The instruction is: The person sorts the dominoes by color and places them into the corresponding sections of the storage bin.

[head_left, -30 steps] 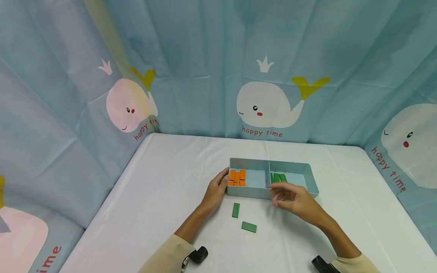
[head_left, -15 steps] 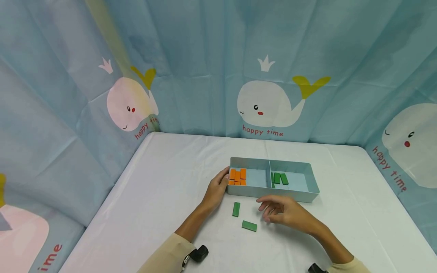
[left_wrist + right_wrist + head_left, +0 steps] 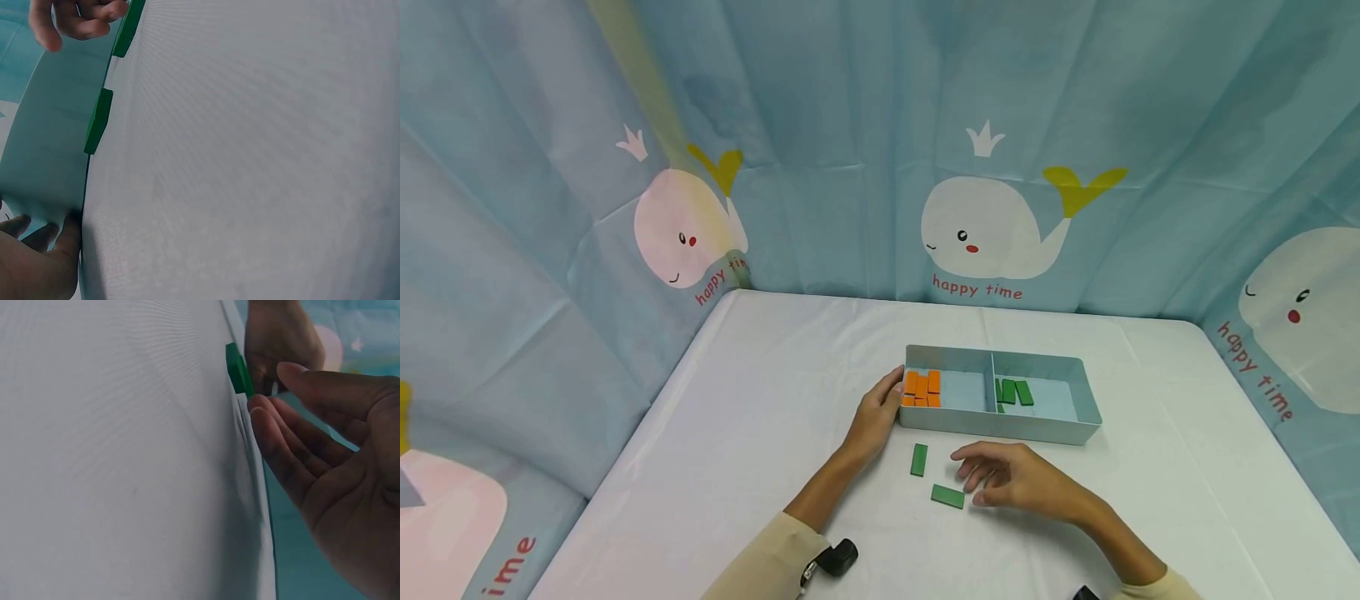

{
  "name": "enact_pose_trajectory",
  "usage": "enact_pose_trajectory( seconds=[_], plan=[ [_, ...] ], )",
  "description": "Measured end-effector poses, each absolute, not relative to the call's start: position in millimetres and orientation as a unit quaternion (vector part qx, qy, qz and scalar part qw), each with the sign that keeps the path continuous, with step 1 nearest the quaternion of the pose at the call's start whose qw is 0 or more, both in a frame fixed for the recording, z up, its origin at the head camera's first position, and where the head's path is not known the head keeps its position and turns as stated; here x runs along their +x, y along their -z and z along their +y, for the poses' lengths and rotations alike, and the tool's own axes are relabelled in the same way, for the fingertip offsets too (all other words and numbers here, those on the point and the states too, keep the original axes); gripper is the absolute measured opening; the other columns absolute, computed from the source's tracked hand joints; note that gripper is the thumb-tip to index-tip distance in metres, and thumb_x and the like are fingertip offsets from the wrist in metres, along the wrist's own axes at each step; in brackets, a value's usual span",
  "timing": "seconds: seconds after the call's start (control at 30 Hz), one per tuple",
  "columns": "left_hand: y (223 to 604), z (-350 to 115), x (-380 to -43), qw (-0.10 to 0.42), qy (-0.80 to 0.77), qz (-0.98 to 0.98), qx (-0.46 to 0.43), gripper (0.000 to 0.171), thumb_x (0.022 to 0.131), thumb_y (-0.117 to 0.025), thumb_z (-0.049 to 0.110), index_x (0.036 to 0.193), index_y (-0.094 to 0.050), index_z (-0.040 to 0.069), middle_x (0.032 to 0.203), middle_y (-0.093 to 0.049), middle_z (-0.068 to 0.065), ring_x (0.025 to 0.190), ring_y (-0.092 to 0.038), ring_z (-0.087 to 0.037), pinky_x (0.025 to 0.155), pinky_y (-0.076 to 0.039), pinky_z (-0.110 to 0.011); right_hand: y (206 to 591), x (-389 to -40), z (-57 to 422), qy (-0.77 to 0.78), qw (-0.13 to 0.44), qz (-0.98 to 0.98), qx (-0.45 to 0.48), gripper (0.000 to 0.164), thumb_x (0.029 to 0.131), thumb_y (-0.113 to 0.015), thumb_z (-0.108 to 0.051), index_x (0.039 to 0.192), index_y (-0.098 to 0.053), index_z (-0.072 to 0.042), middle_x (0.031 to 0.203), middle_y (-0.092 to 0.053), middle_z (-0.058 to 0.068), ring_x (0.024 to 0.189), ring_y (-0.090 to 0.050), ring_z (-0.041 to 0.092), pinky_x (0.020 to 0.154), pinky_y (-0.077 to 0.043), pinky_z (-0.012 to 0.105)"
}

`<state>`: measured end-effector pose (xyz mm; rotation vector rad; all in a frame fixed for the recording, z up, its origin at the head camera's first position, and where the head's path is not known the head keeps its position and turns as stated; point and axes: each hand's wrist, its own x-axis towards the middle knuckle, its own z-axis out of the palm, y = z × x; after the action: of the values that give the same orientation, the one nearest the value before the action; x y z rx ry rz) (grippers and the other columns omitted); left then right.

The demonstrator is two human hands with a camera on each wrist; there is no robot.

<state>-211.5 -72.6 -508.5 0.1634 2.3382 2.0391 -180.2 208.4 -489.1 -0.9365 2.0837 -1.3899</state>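
A blue-grey divided box (image 3: pixel 1000 425) stands on the white table. My left hand (image 3: pixel 875 417) holds its left end, fingers along the end wall. Several orange blocks (image 3: pixel 922 386) lie in the left compartment and several green blocks (image 3: pixel 1017 392) in the right one, against the divider. Two flat green blocks lie on the table in front: an upright-lying one (image 3: pixel 919 460) and a slanted one (image 3: pixel 947 497). My right hand (image 3: pixel 1015 479) hovers beside the slanted block, fingers loosely bent and apart, nothing between them. In the right wrist view its fingertips overlap a green block (image 3: pixel 237 369).
The white tablecloth (image 3: pixel 775 400) covers the table. Its far edge meets a blue whale-print curtain (image 3: pixel 850 167), which also hangs along the left and right sides. A black wrist camera (image 3: pixel 837 558) sits at my left sleeve.
My right hand has moved from over the box's right compartment down and left to the slanted green block. The left hand and the two loose blocks have stayed in place.
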Motion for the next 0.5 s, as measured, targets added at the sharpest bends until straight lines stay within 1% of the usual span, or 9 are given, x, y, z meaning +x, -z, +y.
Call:
enact_pose_trajectory(
  seconds=[0.1, 0.27, 0.5],
  plan=[
    [508.5, -72.9, -211.5, 0.018, -0.657, 0.752, 0.053, 0.053, 0.117, -0.042, 0.028, 0.166, -0.035, 0.008, 0.170, -0.038, -0.014, 0.160, -0.031, -0.031, 0.132, -0.023, -0.053, 491.3, -179.4, 207.6, 0.505, 0.232, 0.756, -0.345, 0.052, 0.093, -0.080, -0.006, 0.142, -0.064, -0.004, 0.119, -0.074, 0.016, 0.102, -0.074, 0.031, 0.087, -0.062, 0.028],
    [508.0, -73.0, -211.6, 0.020, -0.657, 0.752, 0.054, 0.054, 0.117, -0.041, 0.028, 0.166, -0.034, 0.008, 0.170, -0.038, -0.014, 0.160, -0.031, -0.029, 0.132, -0.024, -0.051, 494.1, -176.7, 205.3, 0.504, 0.239, 0.752, -0.351, 0.052, 0.093, -0.080, -0.007, 0.142, -0.064, -0.007, 0.118, -0.075, 0.013, 0.102, -0.074, 0.027, 0.086, -0.062, 0.027],
    [509.7, -73.6, -212.0, 0.013, -0.648, 0.760, 0.056, 0.053, 0.117, -0.041, 0.026, 0.165, -0.035, 0.005, 0.169, -0.039, -0.015, 0.159, -0.032, -0.032, 0.131, -0.024, -0.054, 494.3, -170.9, 199.2, 0.516, 0.274, 0.737, -0.338, 0.051, 0.094, -0.078, -0.005, 0.143, -0.063, -0.007, 0.122, -0.072, 0.017, 0.102, -0.077, 0.027, 0.087, -0.062, 0.027]
  ],
)
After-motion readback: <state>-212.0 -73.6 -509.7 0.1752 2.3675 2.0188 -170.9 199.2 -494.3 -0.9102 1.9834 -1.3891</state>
